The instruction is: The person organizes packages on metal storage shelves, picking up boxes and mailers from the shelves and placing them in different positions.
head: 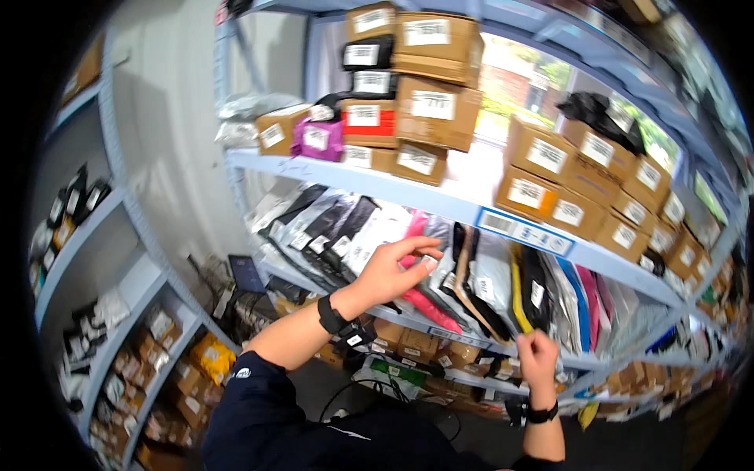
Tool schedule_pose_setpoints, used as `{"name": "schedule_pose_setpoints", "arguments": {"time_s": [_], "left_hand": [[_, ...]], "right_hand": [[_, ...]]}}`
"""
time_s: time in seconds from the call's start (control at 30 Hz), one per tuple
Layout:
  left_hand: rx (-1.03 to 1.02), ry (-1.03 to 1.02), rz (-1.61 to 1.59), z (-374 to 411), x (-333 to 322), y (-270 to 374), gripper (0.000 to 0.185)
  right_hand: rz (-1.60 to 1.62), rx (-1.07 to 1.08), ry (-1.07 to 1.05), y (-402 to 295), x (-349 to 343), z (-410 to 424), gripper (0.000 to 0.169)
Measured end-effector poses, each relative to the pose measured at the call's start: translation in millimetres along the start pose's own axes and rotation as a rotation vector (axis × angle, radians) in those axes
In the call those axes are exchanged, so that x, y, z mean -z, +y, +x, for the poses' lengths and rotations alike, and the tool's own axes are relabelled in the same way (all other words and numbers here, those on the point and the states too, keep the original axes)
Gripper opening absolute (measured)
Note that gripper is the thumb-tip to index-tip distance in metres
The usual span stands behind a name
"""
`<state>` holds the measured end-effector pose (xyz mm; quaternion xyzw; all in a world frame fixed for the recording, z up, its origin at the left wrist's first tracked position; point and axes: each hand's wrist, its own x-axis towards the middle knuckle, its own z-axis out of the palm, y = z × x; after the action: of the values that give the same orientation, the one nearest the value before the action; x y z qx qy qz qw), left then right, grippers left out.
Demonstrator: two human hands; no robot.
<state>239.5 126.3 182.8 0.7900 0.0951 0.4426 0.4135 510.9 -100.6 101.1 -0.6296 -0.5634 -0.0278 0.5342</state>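
My left hand [396,268] reaches in front of a row of mailing bags standing on edge on the middle shelf. Its fingers are apart and it seems to hold nothing. Behind it is a pink bag [433,312], partly covered by the hand. My right hand [539,350] is curled at the shelf's front, by the lower end of a yellow bag [518,288]; whether it grips that bag is unclear. Beside the yellow bag stand a black bag [536,288] and a pale grey bag [493,282] with a white label. Both wrists wear dark bands.
Labelled cardboard boxes [439,115] are stacked on the upper shelf [353,173], before a window. More boxes [415,344] fill the level below the bags. Another shelving rack [141,282] stands at the left. Black cables [353,385] hang near my body.
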Motion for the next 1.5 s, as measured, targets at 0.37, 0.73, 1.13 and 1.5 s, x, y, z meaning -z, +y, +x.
{"name": "schedule_pose_setpoints", "arguments": {"time_s": [0.37, 0.73, 1.13, 1.5], "left_hand": [[-0.031, 0.376, -0.155, 0.5, 108.5, -8.7, 0.029], [-0.486, 0.469, -0.050, 100.1, 254.4, 56.3, 0.033], [-0.472, 0.475, 0.923, 312.5, 262.2, 107.3, 0.088], [-0.110, 0.638, 0.735, 323.1, 226.2, 91.8, 0.063]], "right_hand": [[0.015, -0.033, -0.302, -23.8, -88.0, -3.5, 0.038], [-0.076, -0.083, -0.132, -80.5, -164.7, -4.3, 0.035], [-0.105, -0.076, 0.017, -136.3, -214.5, -22.3, 0.018], [-0.224, -0.198, 0.038, -119.2, -151.0, -44.1, 0.018]]}}
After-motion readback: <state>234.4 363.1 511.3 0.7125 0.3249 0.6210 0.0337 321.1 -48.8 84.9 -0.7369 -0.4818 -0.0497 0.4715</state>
